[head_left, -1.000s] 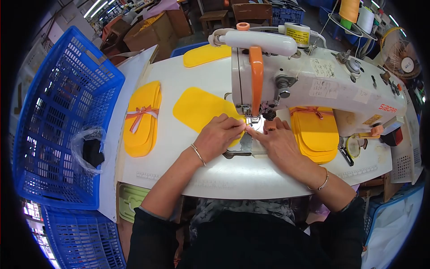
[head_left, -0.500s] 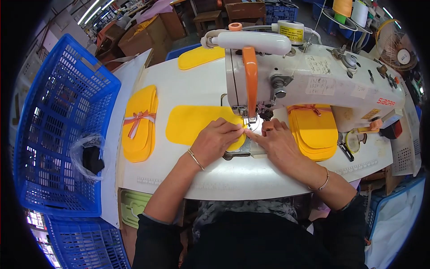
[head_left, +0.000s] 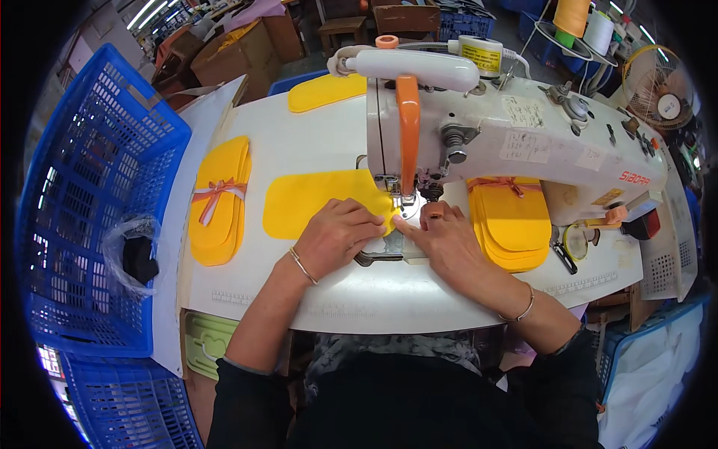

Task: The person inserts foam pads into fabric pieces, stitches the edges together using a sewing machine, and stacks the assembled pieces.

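Note:
A flat yellow felt-like piece [head_left: 318, 202] with rounded corners lies under the needle area of a white sewing machine [head_left: 479, 150]. My left hand [head_left: 340, 236] rests on its near right part, fingers bent and pressed together at the edge. My right hand [head_left: 452, 243] lies right of the needle, its index fingertip touching the piece's right edge and its other fingers partly bent. Something orange-brown [head_left: 433, 212] sits on one of those fingers. The presser foot [head_left: 404, 200] is just beyond both sets of fingertips. The piece's corner under my left fingers is hidden.
Ribbon-tied yellow stacks lie at left [head_left: 221, 202] and under the machine arm [head_left: 512, 224]. Another yellow piece [head_left: 325, 93] is at the back. A blue crate [head_left: 168, 150] stands left. Small scissors [head_left: 565, 257] lie at right, with thread cones [head_left: 571, 18] behind.
The whole view has shifted slightly, so everything appears further left. My left fingertips have drawn a little away from my right index fingertip, showing more yellow edge between them.

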The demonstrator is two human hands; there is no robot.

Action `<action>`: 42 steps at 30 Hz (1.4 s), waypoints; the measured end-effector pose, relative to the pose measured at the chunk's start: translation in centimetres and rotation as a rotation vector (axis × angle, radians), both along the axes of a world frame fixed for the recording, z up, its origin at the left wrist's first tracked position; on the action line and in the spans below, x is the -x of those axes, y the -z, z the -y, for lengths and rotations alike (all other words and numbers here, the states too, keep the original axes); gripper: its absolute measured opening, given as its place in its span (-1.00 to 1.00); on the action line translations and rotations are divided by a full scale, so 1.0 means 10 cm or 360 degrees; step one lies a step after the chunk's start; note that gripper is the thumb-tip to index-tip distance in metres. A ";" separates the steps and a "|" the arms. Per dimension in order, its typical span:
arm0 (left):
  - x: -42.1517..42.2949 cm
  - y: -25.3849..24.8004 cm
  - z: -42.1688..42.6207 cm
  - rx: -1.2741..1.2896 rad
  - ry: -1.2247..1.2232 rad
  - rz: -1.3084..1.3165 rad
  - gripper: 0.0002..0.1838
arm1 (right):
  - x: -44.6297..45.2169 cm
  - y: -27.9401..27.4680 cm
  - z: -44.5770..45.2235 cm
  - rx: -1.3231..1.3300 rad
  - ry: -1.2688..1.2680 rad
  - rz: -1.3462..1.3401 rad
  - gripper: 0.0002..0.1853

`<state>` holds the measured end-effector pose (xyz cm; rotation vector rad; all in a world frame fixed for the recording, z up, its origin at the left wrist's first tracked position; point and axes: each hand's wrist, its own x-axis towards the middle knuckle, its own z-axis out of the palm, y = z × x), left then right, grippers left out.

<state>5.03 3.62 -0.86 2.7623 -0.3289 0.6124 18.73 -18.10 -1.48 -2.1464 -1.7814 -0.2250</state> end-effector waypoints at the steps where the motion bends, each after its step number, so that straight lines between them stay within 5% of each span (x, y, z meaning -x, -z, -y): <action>1: -0.01 0.00 -0.01 -0.0006 -0.0012 0.0003 -0.72 | -0.01 0.01 -0.01 0.0002 0.0001 0.0016 -0.42; 24: -0.10 0.12 0.01 -0.0215 -0.0154 0.0053 -0.70 | -0.01 0.02 -0.04 0.0033 0.0123 0.0015 -0.43; 42: -0.10 0.12 0.01 0.0074 -0.0046 -0.0005 -0.68 | 0.00 0.04 -0.03 -0.0098 0.0039 -0.0010 -0.32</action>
